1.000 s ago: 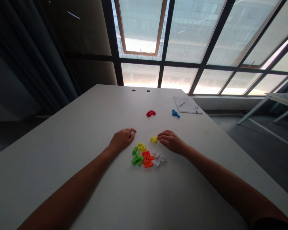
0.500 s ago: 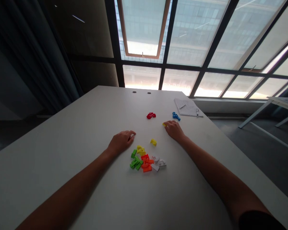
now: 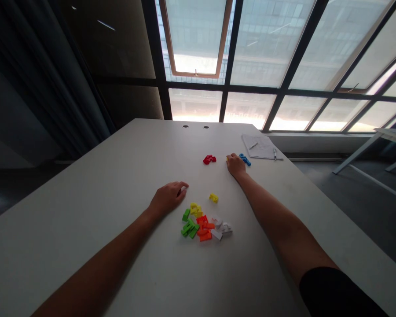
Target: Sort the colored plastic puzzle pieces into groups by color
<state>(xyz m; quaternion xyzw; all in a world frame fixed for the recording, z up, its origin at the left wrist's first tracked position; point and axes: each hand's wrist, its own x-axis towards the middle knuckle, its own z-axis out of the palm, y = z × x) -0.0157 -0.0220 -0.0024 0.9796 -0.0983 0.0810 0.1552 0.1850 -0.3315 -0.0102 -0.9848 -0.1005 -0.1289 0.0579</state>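
Note:
My right hand (image 3: 236, 164) is stretched far over the table, between a red pile of small pieces (image 3: 209, 159) and a blue pile (image 3: 245, 160). Its fingers are closed on a yellow plastic piece (image 3: 227, 159), mostly hidden by them. My left hand (image 3: 168, 196) rests on the tabletop, holding nothing, with thumb and fingers loosely apart. One yellow piece (image 3: 213, 198) lies alone to its right. Nearer me is a cluster of yellow (image 3: 196, 210), green (image 3: 189, 228), orange (image 3: 205, 229) and white pieces (image 3: 221, 228).
The white table (image 3: 145, 149) carries paper sheets (image 3: 259, 146) with two pens at the far right. Two round cable holes are near its far edge. A second table (image 3: 391, 136) stands to the right, windows ahead, and a dark curtain (image 3: 46, 79) at the left.
My right hand has taken a yellow piece from beside the other single one and carried it away from me, to between the red and blue piles. My left hand has stayed put.

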